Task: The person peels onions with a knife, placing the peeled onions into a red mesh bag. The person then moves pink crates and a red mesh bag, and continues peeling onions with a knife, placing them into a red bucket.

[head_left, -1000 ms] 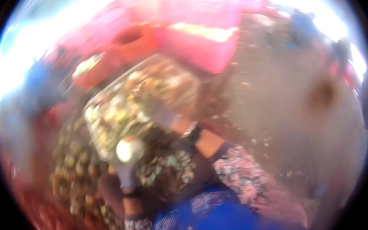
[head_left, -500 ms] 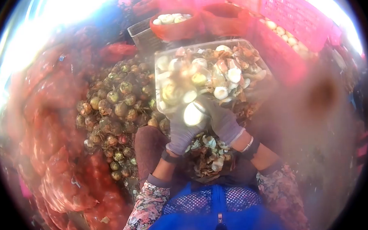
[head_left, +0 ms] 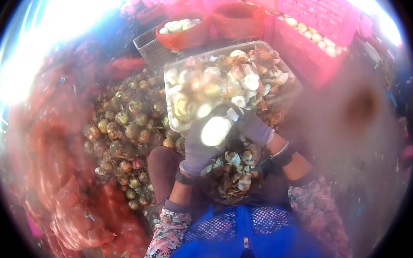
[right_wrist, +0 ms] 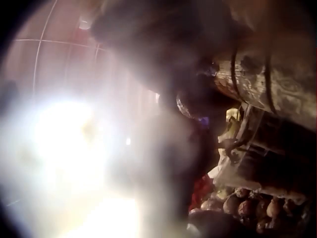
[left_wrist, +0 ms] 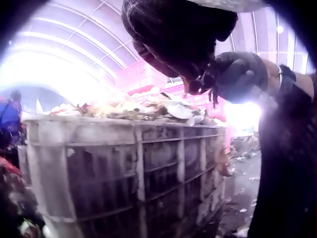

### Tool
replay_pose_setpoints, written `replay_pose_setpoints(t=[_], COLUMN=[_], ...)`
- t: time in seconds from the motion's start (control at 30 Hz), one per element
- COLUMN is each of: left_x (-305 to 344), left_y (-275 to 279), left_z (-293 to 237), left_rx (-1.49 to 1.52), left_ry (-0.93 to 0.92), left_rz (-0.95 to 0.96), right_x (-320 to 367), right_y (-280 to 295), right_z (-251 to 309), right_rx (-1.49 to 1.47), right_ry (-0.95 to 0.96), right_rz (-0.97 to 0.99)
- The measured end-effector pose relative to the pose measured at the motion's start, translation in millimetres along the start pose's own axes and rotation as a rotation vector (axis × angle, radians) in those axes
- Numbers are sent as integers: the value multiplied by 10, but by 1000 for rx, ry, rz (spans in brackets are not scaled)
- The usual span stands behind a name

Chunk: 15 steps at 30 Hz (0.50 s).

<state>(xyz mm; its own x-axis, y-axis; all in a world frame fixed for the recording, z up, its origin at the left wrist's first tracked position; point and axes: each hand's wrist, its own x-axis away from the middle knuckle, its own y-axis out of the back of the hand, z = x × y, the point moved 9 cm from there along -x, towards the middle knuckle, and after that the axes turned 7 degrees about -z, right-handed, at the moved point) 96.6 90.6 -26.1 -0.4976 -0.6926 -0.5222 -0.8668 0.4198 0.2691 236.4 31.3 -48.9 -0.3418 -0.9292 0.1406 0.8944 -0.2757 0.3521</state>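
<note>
In the head view my gloved left hand (head_left: 196,152) grips a peeled white onion (head_left: 215,131) just in front of a grey crate (head_left: 177,125). My gloved right hand (head_left: 254,127) has its fingers curled against the onion's right side. In the left wrist view the right hand (left_wrist: 240,74) is a closed fist meeting the left hand (left_wrist: 173,29), and dark shreds hang where they touch. What the right fingers pinch there is unclear. The right wrist view is glare and dark blur.
The grey crate is heaped with peels and peeled onions. A pile of unpeeled onions (head_left: 124,127) lies to its left, beside red mesh sacks (head_left: 57,148). A red basin (head_left: 182,32) and pink crates (head_left: 312,25) hold peeled onions behind. Peels (head_left: 233,169) cover my lap.
The head view swung from a blurred look to the right and has steadied on the crate. Both hands have lifted the onion slightly toward the crate's near edge.
</note>
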Motion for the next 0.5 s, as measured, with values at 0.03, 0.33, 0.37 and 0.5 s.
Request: replay_pose_setpoints(t=[0.03, 0.33, 0.37, 0.5], left_x=[3, -58, -60, -73], left_y=[23, 80, 95, 124], left_z=[5, -32, -93, -311], left_rx=[-26, -277, -292, -236], left_ry=[2, -175, -205, -249], left_rz=[6, -119, -133, -116], right_x=[57, 83, 80, 110], right_y=[37, -89, -102, -90], right_z=[63, 226, 218, 254], right_rx=[-102, 226, 262, 327], right_ry=[-15, 488, 540, 644], right_rz=[-31, -258, -297, -384])
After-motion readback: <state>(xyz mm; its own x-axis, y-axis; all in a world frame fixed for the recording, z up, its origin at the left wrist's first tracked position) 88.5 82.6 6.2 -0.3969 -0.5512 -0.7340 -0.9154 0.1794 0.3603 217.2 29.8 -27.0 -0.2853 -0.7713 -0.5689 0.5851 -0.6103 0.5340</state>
